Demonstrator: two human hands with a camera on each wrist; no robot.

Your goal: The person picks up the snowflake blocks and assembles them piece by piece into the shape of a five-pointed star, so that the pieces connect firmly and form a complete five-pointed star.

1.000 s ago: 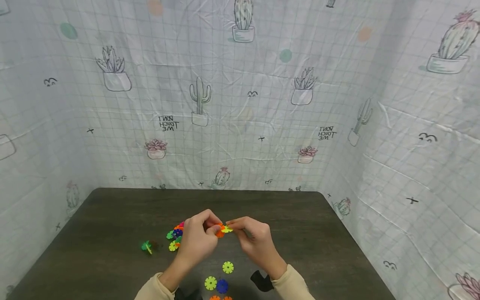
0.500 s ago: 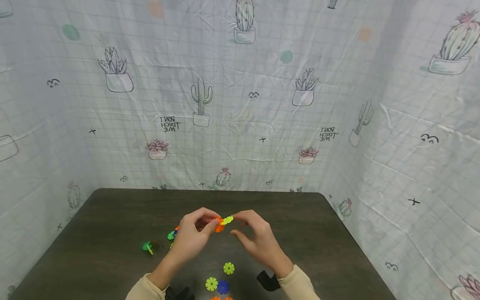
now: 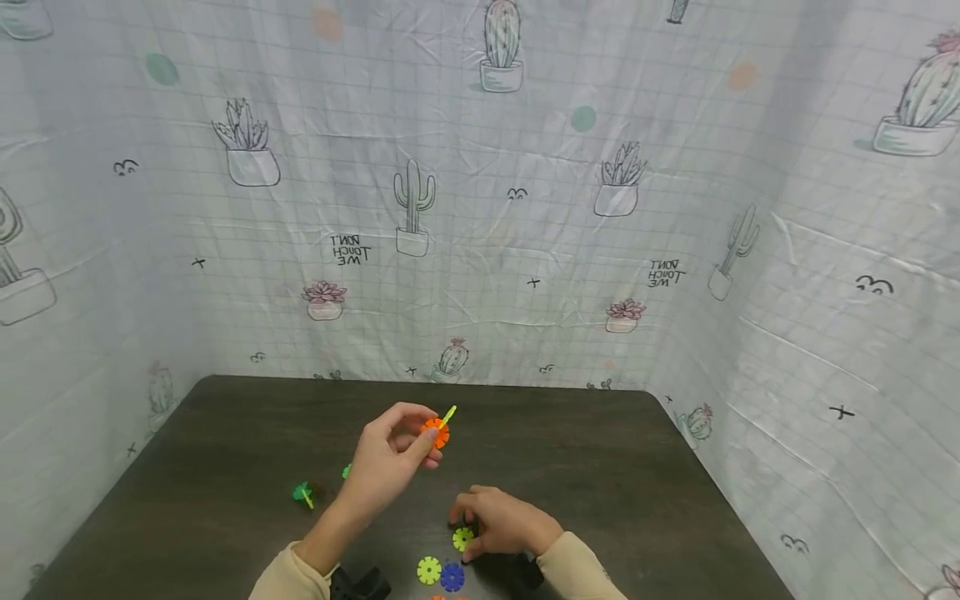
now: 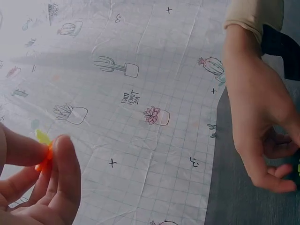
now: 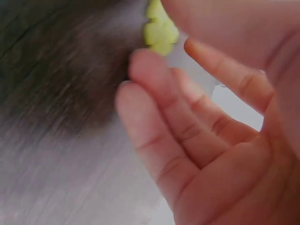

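In the head view, my left hand point(image 3: 385, 457) pinches an orange notched plastic disc point(image 3: 441, 435) between thumb and fingers, raised over the table. A yellow disc point(image 3: 448, 414) is slotted into it and stands edge-on; the left wrist view also shows this orange disc point(image 4: 45, 159), mostly covered by the fingers. Low over the table, my right hand point(image 3: 508, 520) has its thumb and fingers parted around a loose yellow-green disc point(image 3: 462, 539). In the right wrist view that yellow-green disc point(image 5: 161, 33) lies beyond the bent fingers, partly hidden by the hand.
Closer to me lie another yellow-green disc point(image 3: 429, 570) and a blue disc point(image 3: 452, 577), with orange ones cut off at the frame's bottom. A joined green-and-yellow piece point(image 3: 303, 493) is at left. The left hand mostly hides a pile, leaving a green disc point(image 3: 347, 472).
My right hand has let go of the joined discs and moved down to the loose yellow-green disc. The left hand has risen slightly with the orange and yellow pair, turning it.
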